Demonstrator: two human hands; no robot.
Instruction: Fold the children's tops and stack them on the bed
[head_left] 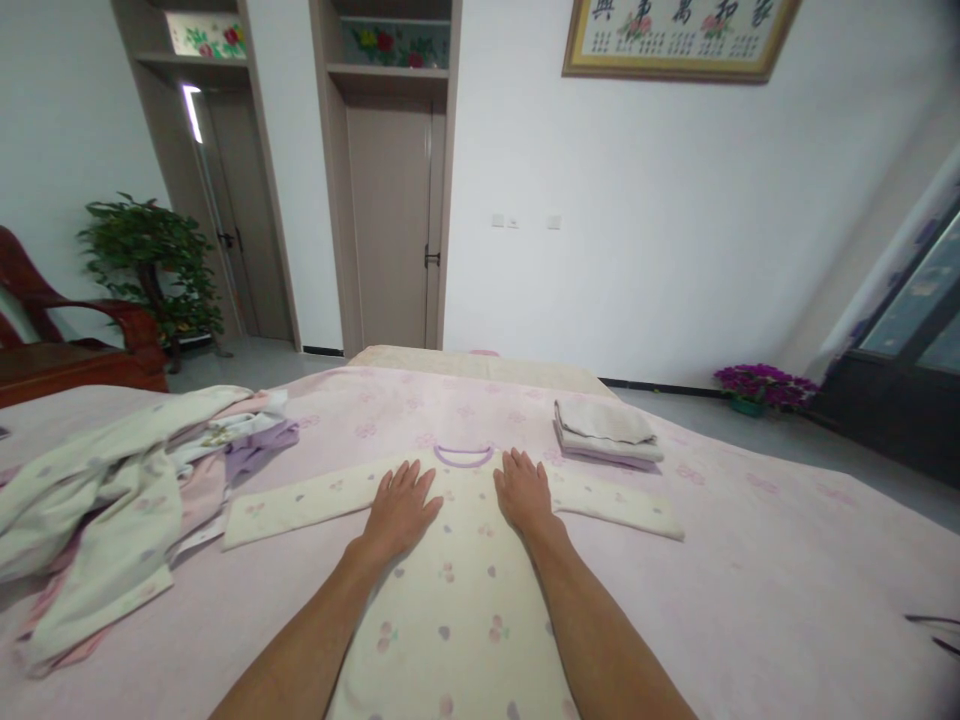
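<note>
A cream long-sleeved shirt (469,570) with a cherry and heart print lies spread flat, its purple-trimmed neckline (463,458) facing away from me. Both sleeves stretch out to the sides. My left hand (403,508) rests flat on the left shoulder area, fingers slightly apart. On the opposite shoulder, my right hand (523,488) presses down with its fingers stretched out. Neither hand grips the fabric. The shirt's lower end runs out of view between my forearms.
A loose heap of clothes (150,490) lies at the left on the pink floral sheet (735,590). Beyond the right sleeve sits a folded stack of garments (607,435). Thin dark cords or strips (934,620) show at the right edge. A wooden armchair (82,320) stands behind, left.
</note>
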